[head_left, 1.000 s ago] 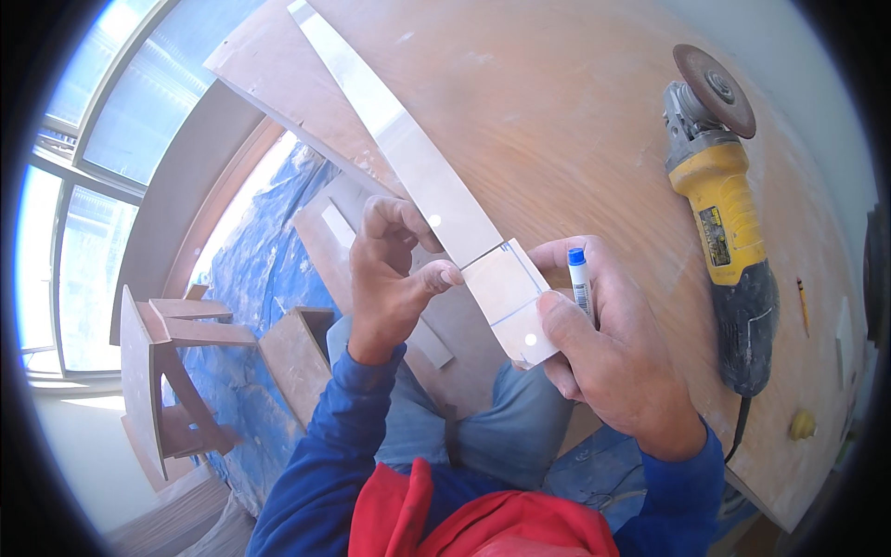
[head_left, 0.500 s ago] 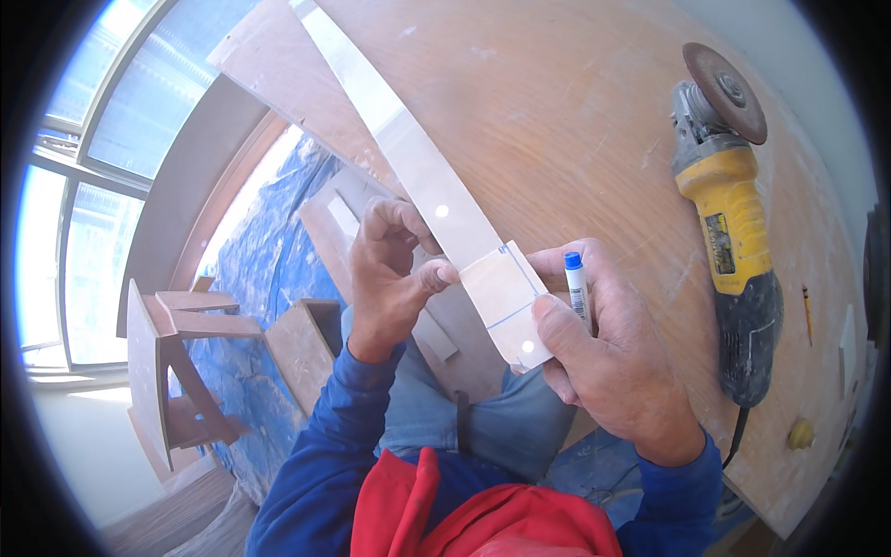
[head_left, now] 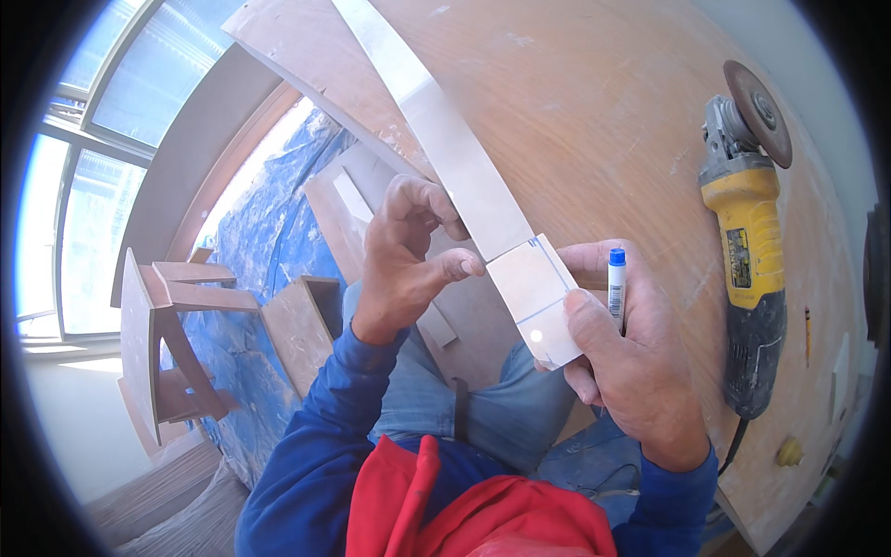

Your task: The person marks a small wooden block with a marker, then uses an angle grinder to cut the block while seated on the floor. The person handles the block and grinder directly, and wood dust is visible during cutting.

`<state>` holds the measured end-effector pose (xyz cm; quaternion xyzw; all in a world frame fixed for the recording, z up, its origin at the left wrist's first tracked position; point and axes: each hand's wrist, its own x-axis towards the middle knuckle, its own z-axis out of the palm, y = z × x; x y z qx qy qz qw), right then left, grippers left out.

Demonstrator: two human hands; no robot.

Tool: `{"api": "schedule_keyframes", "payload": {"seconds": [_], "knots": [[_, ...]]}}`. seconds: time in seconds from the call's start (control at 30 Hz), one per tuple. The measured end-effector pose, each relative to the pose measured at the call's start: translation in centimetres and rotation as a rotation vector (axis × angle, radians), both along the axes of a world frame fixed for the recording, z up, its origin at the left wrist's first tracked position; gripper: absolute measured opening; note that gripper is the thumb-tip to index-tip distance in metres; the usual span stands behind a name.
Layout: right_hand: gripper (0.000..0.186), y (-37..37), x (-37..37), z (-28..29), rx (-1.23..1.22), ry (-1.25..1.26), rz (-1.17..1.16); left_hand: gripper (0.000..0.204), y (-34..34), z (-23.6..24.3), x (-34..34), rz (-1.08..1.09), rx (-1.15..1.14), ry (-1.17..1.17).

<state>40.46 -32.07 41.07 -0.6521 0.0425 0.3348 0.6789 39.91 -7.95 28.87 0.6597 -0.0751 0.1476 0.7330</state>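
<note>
I judge the marking on the small piece (head_left: 527, 295) to be at least partly done: one blue line crosses its face, another runs near its right edge, and short blue strokes sit by its upper corner. The marker (head_left: 616, 295) has its blue cap on, upright against the right hand (head_left: 631, 357), so no line is being drawn at this moment; how much is left I can't tell from here. The piece itself looks pale, flat and roughly square, with clipped lower corners and a bright round spot low on its face, which I can't make out as hole or glare. It is in front of the person's lap, end to end with a long, pale strip (head_left: 455, 153), a thin dark seam between them; whether they are joined I can't say. The right thumb presses on the face of the piece with fingers behind, closed firmly on it. The left hand (head_left: 408, 255) has thumb and forefinger bent and parted, their tips beside the left edges of strip and piece; I can't tell if they bear on either. A grinder (head_left: 742, 232) lies on the table (head_left: 603, 130) at right.
</note>
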Motion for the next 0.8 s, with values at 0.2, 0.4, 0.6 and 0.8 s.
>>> {"api": "schedule_keyframes", "payload": {"seconds": [0.2, 0.4, 0.6, 0.8], "knots": [[0.029, -0.07, -0.08, 0.10, -0.021, -0.026, 0.008, 0.062, -0.32, 0.05, 0.12, 0.020, 0.014, -0.022], [0.027, 0.04, -0.12, -0.04, -0.017, -0.038, -0.001, 0.057, -0.10, -0.05, 0.17, 0.008, 0.032, -0.038], [0.028, -0.05, -0.14, -0.22, 0.014, -0.015, -0.012, 0.058, -0.31, 0.11, 0.14, 0.004, 0.001, -0.035], [0.030, -0.22, -0.09, -0.75, -0.013, -0.072, 0.013, 0.061, -0.73, 0.30, 0.03, 0.031, -0.036, -0.009]]}}
